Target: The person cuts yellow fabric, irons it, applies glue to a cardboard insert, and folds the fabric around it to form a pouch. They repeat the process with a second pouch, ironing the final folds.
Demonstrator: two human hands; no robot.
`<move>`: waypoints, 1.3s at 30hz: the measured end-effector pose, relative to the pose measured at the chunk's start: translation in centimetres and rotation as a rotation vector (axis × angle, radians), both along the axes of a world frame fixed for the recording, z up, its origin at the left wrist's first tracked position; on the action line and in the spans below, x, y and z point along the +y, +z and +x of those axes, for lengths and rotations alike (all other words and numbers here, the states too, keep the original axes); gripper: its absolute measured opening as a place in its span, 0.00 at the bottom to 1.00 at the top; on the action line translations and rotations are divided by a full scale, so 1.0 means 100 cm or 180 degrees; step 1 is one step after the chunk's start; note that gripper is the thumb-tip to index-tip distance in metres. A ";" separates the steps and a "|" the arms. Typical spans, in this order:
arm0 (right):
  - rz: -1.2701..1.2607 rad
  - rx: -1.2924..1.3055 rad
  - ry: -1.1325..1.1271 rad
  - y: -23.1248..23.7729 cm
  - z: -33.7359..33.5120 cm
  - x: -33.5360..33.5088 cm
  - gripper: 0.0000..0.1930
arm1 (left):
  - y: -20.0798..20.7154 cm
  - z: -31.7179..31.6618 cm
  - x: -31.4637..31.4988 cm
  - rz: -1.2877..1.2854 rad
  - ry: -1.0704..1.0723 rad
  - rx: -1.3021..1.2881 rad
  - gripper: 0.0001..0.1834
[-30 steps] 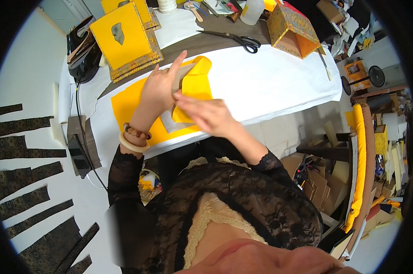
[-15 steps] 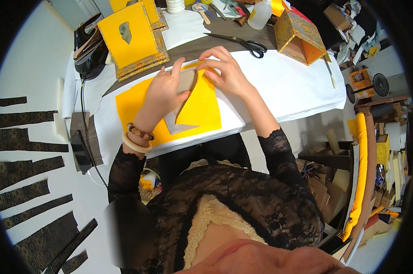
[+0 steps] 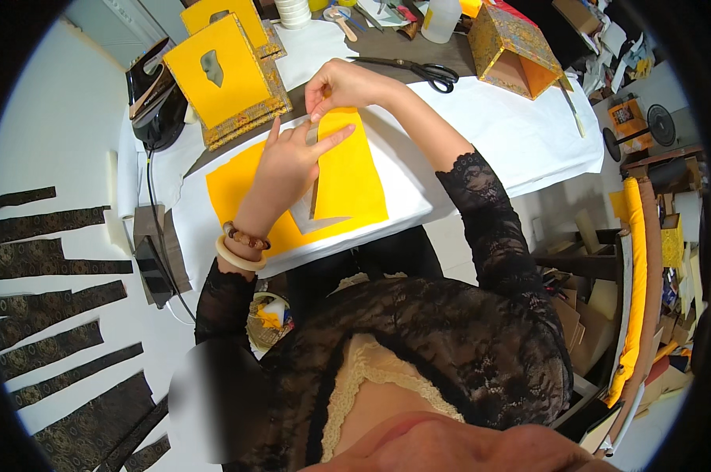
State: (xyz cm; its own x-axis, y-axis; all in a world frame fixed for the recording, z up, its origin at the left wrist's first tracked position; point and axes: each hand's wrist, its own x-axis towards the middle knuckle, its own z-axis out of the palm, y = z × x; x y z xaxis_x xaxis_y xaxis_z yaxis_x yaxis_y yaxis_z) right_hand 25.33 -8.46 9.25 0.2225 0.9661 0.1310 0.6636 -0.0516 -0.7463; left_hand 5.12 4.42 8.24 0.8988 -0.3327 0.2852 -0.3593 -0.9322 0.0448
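A bright yellow sheet [image 3: 354,177] lies on the white-covered table, its right part folded over toward the left. Between the flap and the flat left part shows a strip of greyish board [image 3: 304,208]. My left hand [image 3: 291,161] rests over that gap with its fingers apart, the forefinger stretched across the upper part of the flap. At the far edge, my right hand [image 3: 341,85] reaches over from the right, fingertips pinched together on the flap's far left corner. My left fingers partly cover the spot where the fingertips meet the sheet.
Black scissors [image 3: 426,72] lie beyond my right forearm. A patterned open box [image 3: 517,55] stands at the far right, near a clear bottle [image 3: 440,22]. Yellow-faced panels [image 3: 218,71] lean at the far left beside a black appliance [image 3: 157,118] with a cord.
My right hand has moved left along the far edge to the flap's corner. The flap's far end now reaches further left, and my left forefinger has swung across it.
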 end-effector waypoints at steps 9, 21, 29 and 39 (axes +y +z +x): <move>0.1868 -0.0646 -0.2830 -0.036 -0.050 -0.052 0.09 | -0.016 0.001 0.007 -0.0192 0.0008 -0.0069 0.36; 0.1298 0.0445 -0.2611 -0.106 -0.144 -0.078 0.37 | -0.008 0.002 0.007 -0.0294 -0.0052 0.0083 0.41; 0.1053 -0.0100 -0.2854 -0.103 -0.137 -0.082 0.41 | -0.002 0.004 0.005 -0.0432 -0.0004 0.0200 0.46; 0.1367 -0.1399 -0.2062 -0.096 -0.184 -0.114 0.19 | -0.002 0.004 0.006 -0.0561 -0.0078 0.0142 0.45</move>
State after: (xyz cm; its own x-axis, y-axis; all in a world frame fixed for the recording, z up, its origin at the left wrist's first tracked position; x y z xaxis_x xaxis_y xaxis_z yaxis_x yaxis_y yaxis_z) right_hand 6.93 -19.85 -0.32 0.5522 0.5160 0.6548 0.8320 -0.2904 -0.4727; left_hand 5.48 5.02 8.08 0.9042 -0.3031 0.3010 -0.3758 -0.8995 0.2231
